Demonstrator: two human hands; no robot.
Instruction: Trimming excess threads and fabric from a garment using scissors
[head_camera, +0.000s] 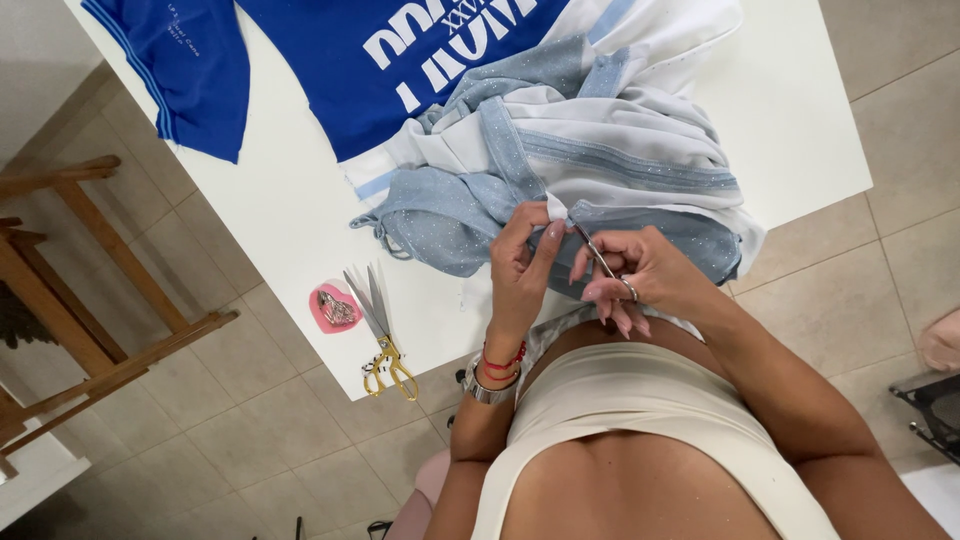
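My left hand (522, 262) pinches a fold of a white and pale blue glittery garment (600, 150) at the near edge of a white table (300, 210). My right hand (635, 275) grips small metal scissors (598, 255), with their tips at the pinched fabric right beside my left fingers. The garment lies bunched up, partly hanging over the table's edge toward my body.
A blue shirt with white print (330, 60) is spread across the far part of the table. Gold-handled scissors (380, 335) and a pink heart-shaped holder (333, 308) lie at the near left edge. A wooden frame (90, 290) stands on the tiled floor to the left.
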